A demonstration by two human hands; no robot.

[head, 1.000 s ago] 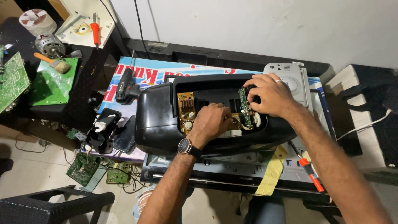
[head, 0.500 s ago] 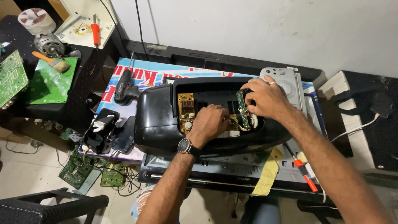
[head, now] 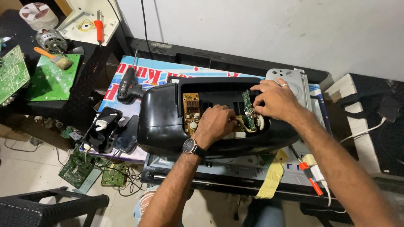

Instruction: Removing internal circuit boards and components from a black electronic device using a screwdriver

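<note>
One black opened radio casing [head: 162,122] lies on the workbench, long axis left-right, open side up. Two boards show inside: the left hand [head: 216,122] reaches in, grip unclear; the right hand [head: 273,98] pinches the upright green circuit board [head: 247,110].

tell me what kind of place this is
Probably an electronics repair bench: both hands work inside an opened black radio, loose green circuit boards lie around, and a cordless screwdriver sits beside it.

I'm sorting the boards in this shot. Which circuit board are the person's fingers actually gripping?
The narrow green board standing on edge inside the black player shell, pinched by the right hand. The brown board beside it goes untouched, and the other green boards lie off on the left.
</note>
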